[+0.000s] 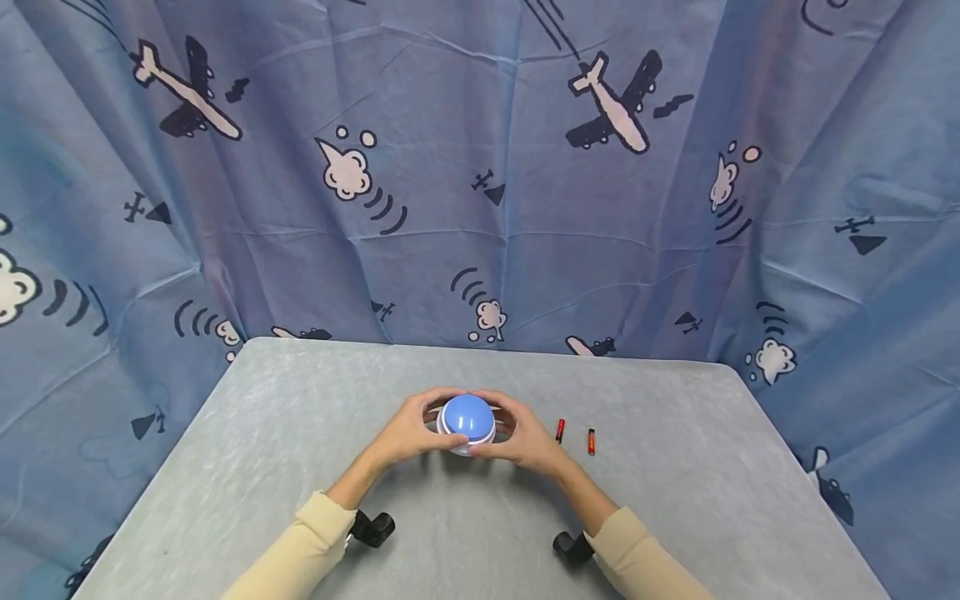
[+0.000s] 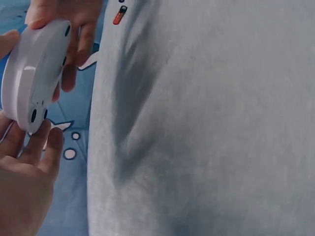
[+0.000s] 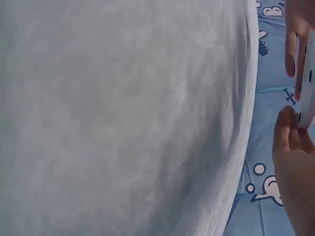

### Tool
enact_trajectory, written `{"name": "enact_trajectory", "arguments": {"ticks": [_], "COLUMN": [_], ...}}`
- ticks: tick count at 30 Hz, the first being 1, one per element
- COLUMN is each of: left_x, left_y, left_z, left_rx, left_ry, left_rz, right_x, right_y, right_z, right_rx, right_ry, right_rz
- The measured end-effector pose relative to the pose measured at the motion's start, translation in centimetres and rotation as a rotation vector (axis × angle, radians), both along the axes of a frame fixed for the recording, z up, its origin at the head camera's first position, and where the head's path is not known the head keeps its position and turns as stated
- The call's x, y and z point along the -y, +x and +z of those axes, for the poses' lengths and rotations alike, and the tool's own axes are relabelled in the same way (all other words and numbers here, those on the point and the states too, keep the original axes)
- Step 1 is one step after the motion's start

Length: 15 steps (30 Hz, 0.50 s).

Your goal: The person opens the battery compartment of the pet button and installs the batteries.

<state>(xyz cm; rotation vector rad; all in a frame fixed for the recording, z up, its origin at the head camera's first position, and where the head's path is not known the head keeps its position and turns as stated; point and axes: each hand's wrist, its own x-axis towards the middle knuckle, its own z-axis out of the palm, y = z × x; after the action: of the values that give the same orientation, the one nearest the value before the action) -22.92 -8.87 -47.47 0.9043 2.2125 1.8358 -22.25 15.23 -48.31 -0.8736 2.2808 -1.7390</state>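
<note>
A round button [image 1: 468,418] with a glossy blue dome and a white base is held between both hands near the middle of the table. My left hand [image 1: 408,429] grips its left side, thumb at the front and fingers curving behind. On the opposite side, the right hand [image 1: 527,435] grips it in the same way. The left wrist view shows the white base [image 2: 37,73] edge-on and raised above the table, with small dark spots on its underside. In the right wrist view only a sliver of the base [image 3: 308,83] appears.
Two small red-and-black batteries, one nearer [image 1: 592,442] and one farther [image 1: 560,430], lie on the table just right of the right hand. The grey-covered table [image 1: 360,375] ends at a blue curtain [image 1: 480,183] printed with planes.
</note>
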Motion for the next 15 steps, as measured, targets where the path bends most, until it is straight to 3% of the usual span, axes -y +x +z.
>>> {"name": "enact_trajectory", "arguments": {"ticks": [7, 15], "left_x": [-0.7, -1.3], "left_y": [0.7, 1.0], "left_z": [0.7, 0.7], "left_rx": [-0.063, -0.110], "left_ry": [-0.075, -0.146], "left_rz": [0.021, 0.066], "right_x": [-0.5, -0.8], "right_y": [0.3, 1.1], "right_z": [0.3, 1.5], "right_rx": [-0.027, -0.058], "right_ry": [0.012, 0.015], "right_rz": [-0.058, -0.070]}}
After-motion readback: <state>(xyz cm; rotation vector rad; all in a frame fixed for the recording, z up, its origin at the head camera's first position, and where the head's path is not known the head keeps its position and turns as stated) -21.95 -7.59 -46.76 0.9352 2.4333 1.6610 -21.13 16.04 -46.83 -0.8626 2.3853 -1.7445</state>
